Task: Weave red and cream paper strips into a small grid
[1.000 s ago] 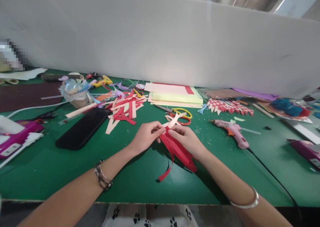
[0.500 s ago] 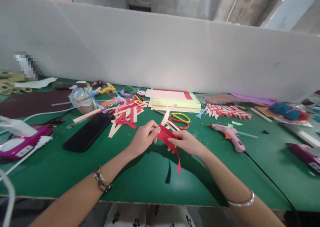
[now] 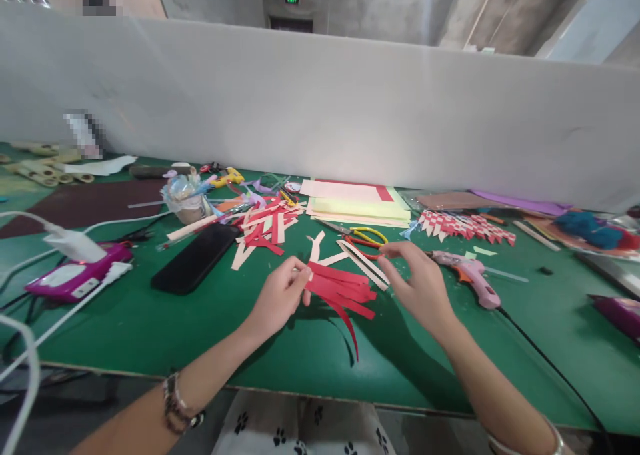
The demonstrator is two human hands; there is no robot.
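Note:
My left hand (image 3: 284, 289) pinches a bunch of red paper strips (image 3: 345, 289) at their left end, where a cream paper strip (image 3: 316, 249) pokes out at the top. The red strips fan out to the right above the table, one curling downward. My right hand (image 3: 417, 281) is away from the red strips, its thumb and fingers apart, beside the scissors (image 3: 369, 235) with yellow and orange handles. Just left of its thumb lie cream paper strips (image 3: 361, 263); whether the thumb touches them I cannot tell.
Red and cream strips (image 3: 273, 223) lie heaped beside a black phone (image 3: 195, 258). Paper sheets (image 3: 355, 208) and a checkered woven red piece (image 3: 463, 227) lie farther back. A pink glue gun (image 3: 467, 275) is at right, a purple power strip (image 3: 80, 275) at left.
My right hand has let go of the red strips and moved right, towards the scissors. The red strips now spread apart in my left hand. The view has shifted slightly left.

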